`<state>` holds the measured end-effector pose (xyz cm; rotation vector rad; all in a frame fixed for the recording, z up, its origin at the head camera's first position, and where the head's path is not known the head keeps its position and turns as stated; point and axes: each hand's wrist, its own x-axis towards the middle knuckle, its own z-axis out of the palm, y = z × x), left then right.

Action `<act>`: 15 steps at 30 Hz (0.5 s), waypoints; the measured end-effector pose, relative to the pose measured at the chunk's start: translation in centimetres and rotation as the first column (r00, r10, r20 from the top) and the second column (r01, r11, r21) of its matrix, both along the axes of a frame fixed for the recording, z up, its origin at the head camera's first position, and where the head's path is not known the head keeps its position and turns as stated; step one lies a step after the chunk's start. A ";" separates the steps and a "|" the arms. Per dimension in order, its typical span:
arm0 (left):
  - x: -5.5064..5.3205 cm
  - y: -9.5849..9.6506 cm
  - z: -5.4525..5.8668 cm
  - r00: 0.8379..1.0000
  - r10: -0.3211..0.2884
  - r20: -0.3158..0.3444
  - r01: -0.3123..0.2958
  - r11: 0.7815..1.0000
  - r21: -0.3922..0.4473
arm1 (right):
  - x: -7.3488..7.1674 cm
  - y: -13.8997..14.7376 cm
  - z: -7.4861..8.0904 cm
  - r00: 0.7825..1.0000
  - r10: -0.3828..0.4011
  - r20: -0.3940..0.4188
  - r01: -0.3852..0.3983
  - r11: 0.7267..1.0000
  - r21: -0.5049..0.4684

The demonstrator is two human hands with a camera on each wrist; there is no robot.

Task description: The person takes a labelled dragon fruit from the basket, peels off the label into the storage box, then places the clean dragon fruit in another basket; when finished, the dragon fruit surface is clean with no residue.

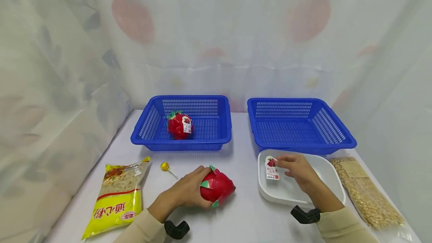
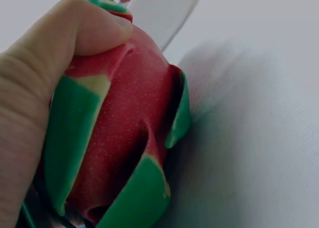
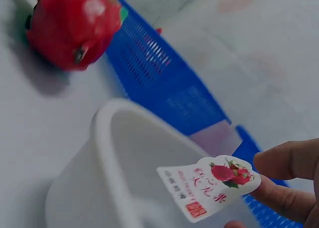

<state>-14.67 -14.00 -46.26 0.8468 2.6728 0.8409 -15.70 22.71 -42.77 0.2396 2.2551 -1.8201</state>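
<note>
The left hand (image 1: 193, 191) is curling round an oval, green-flapped dragon fruit (image 1: 221, 187); the right hand (image 1: 300, 168) is pinching a flat printed label (image 1: 272, 172).

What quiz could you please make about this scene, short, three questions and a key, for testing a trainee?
1. What does the left grip hold?
2. True or false: the right grip pinches a label.
3. Fill in: between the yellow bag and the left grip lies a ... on a stick.

Key:
1. A dragon fruit.
2. True.
3. Lollipop.
</note>
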 end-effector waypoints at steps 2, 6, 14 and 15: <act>0.0 0.0 0.0 1.000 0.002 -0.012 -0.002 1.000 -0.004 | -0.2 0.2 -1.0 0.999 -0.001 0.034 0.001 1.000 0.015; 0.0 0.0 0.1 1.000 0.013 -0.013 -0.013 1.000 -0.011 | -0.6 0.4 -2.3 0.995 -0.020 0.093 0.016 0.999 0.046; 0.0 0.0 0.2 1.000 0.012 0.014 -0.012 1.000 -0.009 | -0.8 0.4 -3.4 0.996 0.019 0.083 -0.036 0.975 0.221; 0.0 0.1 0.2 1.000 0.012 0.019 -0.012 1.000 -0.006 | -0.8 0.4 -3.5 0.997 0.037 0.061 -0.052 0.964 0.261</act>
